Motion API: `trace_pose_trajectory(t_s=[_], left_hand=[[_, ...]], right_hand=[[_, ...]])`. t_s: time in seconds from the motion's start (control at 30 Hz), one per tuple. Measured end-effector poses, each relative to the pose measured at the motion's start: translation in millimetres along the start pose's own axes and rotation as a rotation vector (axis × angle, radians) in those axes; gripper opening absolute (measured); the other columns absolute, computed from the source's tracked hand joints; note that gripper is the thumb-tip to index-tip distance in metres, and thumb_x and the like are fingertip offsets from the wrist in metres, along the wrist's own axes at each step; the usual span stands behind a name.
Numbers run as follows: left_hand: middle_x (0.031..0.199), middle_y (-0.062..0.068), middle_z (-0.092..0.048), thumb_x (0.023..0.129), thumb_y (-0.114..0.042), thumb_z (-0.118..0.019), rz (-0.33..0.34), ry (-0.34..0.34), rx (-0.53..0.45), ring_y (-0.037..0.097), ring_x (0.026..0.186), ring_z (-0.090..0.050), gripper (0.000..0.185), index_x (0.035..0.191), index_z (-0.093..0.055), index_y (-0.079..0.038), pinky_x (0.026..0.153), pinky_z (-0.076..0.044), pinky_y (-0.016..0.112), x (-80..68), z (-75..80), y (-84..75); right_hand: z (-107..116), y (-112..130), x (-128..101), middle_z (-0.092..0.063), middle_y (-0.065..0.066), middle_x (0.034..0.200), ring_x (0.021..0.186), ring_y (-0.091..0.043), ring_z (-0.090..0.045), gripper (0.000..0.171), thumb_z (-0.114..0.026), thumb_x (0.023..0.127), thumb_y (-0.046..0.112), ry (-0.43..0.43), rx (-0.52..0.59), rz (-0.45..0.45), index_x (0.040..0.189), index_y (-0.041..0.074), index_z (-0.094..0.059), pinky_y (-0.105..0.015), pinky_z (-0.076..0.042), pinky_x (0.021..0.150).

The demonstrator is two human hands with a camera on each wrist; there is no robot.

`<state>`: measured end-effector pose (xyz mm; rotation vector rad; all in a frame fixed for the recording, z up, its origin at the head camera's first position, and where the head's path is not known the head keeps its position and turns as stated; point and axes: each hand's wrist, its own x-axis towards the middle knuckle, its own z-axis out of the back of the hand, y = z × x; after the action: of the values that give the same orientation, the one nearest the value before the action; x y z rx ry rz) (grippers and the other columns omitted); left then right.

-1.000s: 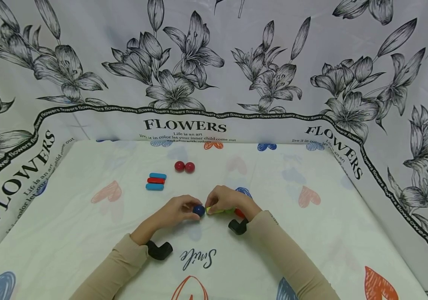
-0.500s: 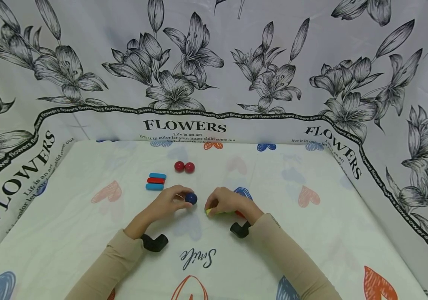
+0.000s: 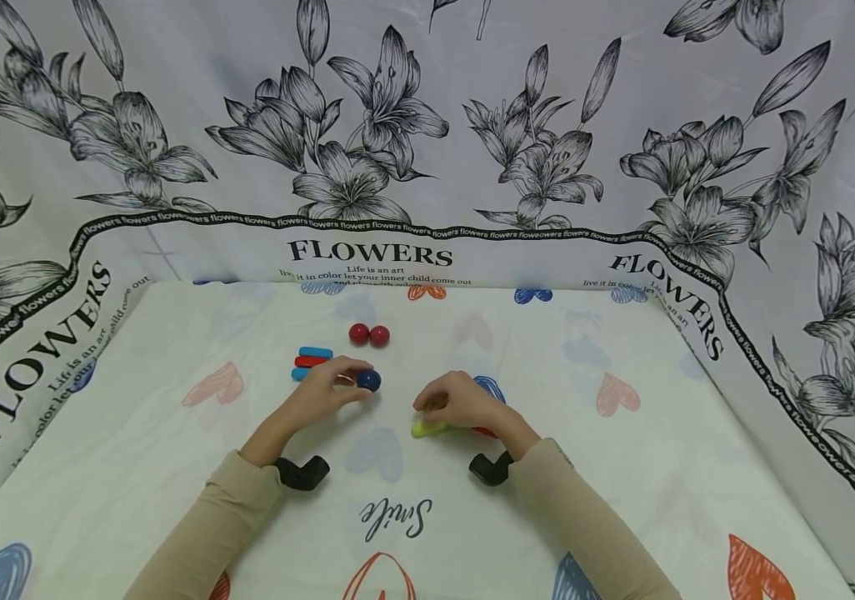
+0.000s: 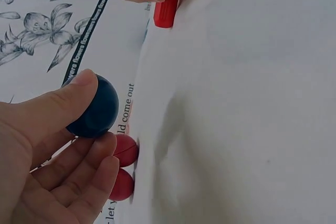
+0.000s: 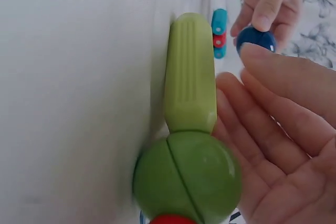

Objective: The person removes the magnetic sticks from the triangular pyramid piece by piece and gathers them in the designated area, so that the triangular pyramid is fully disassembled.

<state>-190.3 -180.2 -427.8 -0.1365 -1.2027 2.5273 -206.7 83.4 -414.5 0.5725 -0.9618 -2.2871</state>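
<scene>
The left hand (image 3: 326,396) pinches a dark blue ball (image 3: 368,380) between thumb and fingertips, holding it just above the tabletop (image 3: 622,467). Just beyond its knuckles lie three short sticks (image 3: 312,362), two blue with a red one between them, packed side by side. Ahead of the ball, well apart from it, two red balls (image 3: 368,335) sit touching each other. The right hand (image 3: 465,404) hangs relaxed, fingers loosely spread, over a green stick (image 5: 190,72) that lies flat on the tabletop and joins a green ball (image 5: 187,177) under the palm. The fingers seem to hover beside the stick rather than grip it, though the view is too close to be sure. A red stick (image 4: 167,8) continues past the green ball, toward the wrist.
</scene>
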Motion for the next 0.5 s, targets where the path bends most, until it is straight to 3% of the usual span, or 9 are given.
trace_pose_trajectory(t_s=[0.27, 0.5], left_hand=[[0.119, 0.020, -0.065, 0.085, -0.013, -0.072, -0.013, -0.068, -0.003, 0.030, 0.103, -0.063, 0.044, 0.125, -0.060, 0.002, 0.094, -0.055, 0.045, 6.4, 9.3, 4.9], [0.115, 0.022, -0.065, 0.084, -0.012, -0.073, -0.033, -0.132, 0.067, 0.033, 0.099, -0.065, 0.043, 0.122, -0.060, 0.003, 0.089, -0.057, 0.044, 12.5, 17.5, 12.5]], right_hand=[[4.9, -4.4, -16.0, -0.073, -0.015, 0.099, 0.086, -0.016, -0.068, 0.020, -0.073, 0.084, 0.012, -0.149, 0.094, 0.005, 0.101, 0.001, -0.072, -0.025, -0.059, 0.082], [5.4, -14.2, -27.1, -0.074, -0.012, 0.101, 0.095, -0.022, -0.068, 0.021, -0.074, 0.083, 0.014, -0.264, 0.105, -0.079, 0.103, 0.005, -0.073, -0.033, -0.059, 0.088]])
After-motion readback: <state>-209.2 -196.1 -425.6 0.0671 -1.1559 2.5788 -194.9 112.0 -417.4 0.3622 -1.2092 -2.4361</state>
